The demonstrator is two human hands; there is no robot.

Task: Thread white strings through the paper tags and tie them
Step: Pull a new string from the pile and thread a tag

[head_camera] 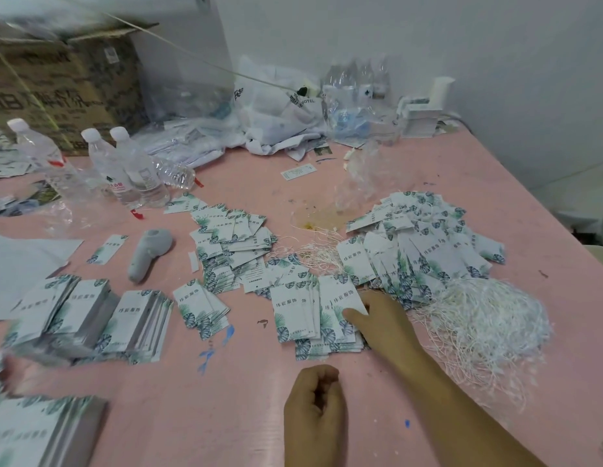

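Note:
Paper tags with green leaf print lie in loose heaps and stacks on the pink table (226,399). My right hand (382,320) reaches in from the lower right. Its thumb rests on the top tag of a small fanned stack of tags (313,311), and its fingers lie at the stack's far right edge. My left hand (315,409) sits near the table's front edge, fingers curled into a loose fist with nothing visible in it. A big tangle of white strings (485,318) lies just right of my right hand. A large heap of tags (421,237) lies behind it.
Neat tag stacks (91,315) stand at the left, with a blurred hand (10,369) beside them. A grey handheld device (148,254), three water bottles (125,166), plastic bags (280,109) and a cardboard box (57,89) fill the back. A stain (313,220) marks mid-table.

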